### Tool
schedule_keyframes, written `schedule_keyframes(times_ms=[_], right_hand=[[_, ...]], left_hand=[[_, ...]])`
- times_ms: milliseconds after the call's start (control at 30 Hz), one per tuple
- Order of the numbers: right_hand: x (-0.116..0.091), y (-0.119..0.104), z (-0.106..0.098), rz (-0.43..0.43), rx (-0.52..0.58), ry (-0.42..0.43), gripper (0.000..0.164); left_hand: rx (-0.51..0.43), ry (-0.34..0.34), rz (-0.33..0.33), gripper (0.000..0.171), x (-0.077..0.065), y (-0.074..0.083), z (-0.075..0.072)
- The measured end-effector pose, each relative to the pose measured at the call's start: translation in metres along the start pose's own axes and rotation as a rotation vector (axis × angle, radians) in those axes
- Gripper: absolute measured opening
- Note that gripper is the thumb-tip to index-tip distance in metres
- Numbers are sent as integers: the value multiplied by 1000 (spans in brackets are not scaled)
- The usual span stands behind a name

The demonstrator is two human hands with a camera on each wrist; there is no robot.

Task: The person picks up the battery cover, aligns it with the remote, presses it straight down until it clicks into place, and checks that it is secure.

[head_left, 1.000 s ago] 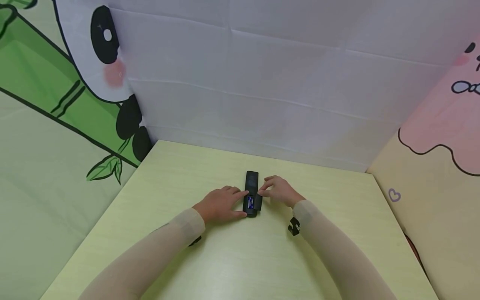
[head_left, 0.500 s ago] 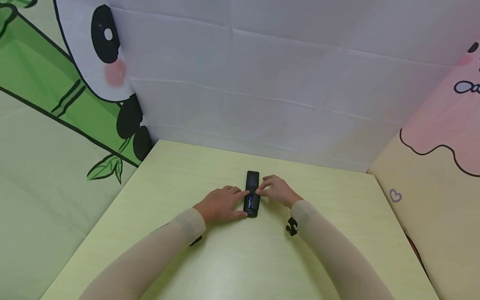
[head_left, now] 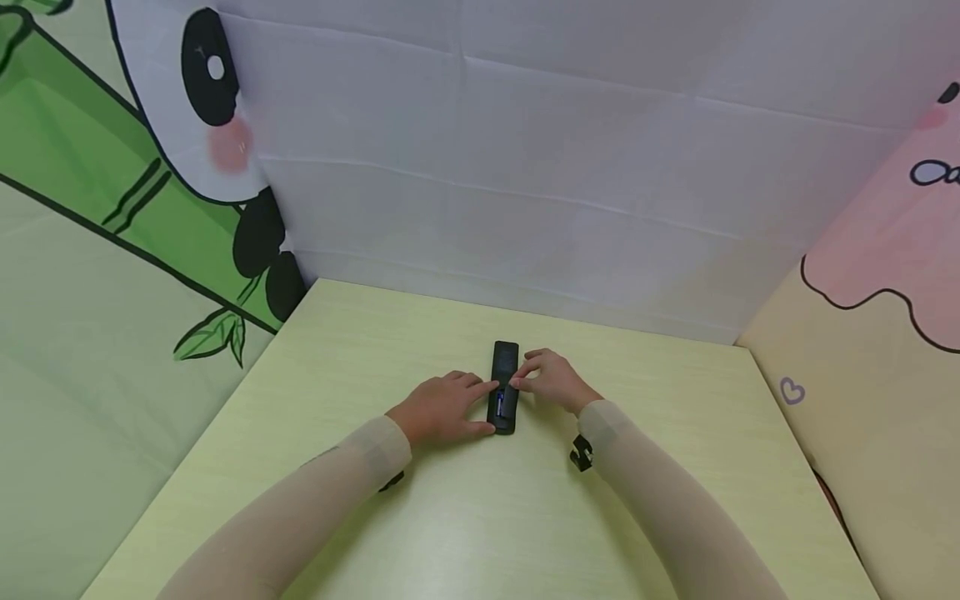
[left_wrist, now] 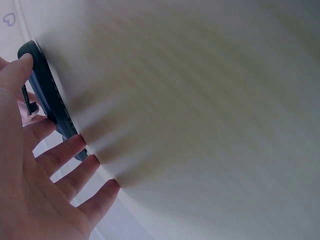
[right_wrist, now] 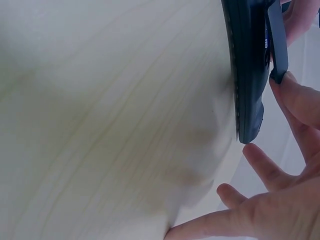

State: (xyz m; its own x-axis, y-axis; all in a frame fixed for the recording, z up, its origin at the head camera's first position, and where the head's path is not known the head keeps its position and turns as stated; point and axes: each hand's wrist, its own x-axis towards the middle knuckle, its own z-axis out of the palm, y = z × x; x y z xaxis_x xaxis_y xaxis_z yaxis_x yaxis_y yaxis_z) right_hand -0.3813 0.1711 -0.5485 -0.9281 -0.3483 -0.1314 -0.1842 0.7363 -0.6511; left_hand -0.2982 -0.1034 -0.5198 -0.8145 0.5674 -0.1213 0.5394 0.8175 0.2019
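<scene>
A black remote control (head_left: 505, 358) lies back side up on the table, its long side pointing away from me. Blue shows from a battery (head_left: 499, 404) inside the partly covered compartment. My left hand (head_left: 442, 408) has its fingers spread, with thumb and index fingertips resting on the remote; the left wrist view shows the thumb on one end and other fingertips along its edge. Between thumb and index finger, my right hand (head_left: 558, 383) pinches the end of the battery cover (right_wrist: 278, 40), which stands tilted over the compartment in the right wrist view. The right hand's other fingers are spread near the tabletop.
The pale wooden table (head_left: 420, 533) extends around both hands. A white cloth wall (head_left: 510, 183) rises behind its far edge, with printed panels on the left and right. A black device (head_left: 582, 453) sits under the right wrist.
The battery cover has moved left over the compartment with my right hand, so less of the blue battery shows. My left hand has stayed in place on the remote control.
</scene>
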Motion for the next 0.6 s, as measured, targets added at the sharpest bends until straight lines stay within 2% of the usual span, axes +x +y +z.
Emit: schedule_keyframes(times_ms=[67,100,167,300,333,433,600], right_hand=[[8,7,3,26,21,-15,14],[12,16,5,7,23,-8,16],[6,4,2,16,28,-10,17],[1,-4,2,-12,1,7,18],[2,-6,2,-1,-5,5,14],[23,24,11,-28,-21,19,10],[32,33,14,-17,-2,7,11]], left_hand=[[-4,-2,-3,85,-1,0,0],[-6,-5,-4,85,-1,1,-1],[-10,-8,-6,85,-1,1,-1],[-5,-17,-7,86,-1,1,-1],[-5,-15,-6,86,-1,1,-1],[3,-13,-2,86,-1,0,0],[5,-7,3,86,0,-1,1]])
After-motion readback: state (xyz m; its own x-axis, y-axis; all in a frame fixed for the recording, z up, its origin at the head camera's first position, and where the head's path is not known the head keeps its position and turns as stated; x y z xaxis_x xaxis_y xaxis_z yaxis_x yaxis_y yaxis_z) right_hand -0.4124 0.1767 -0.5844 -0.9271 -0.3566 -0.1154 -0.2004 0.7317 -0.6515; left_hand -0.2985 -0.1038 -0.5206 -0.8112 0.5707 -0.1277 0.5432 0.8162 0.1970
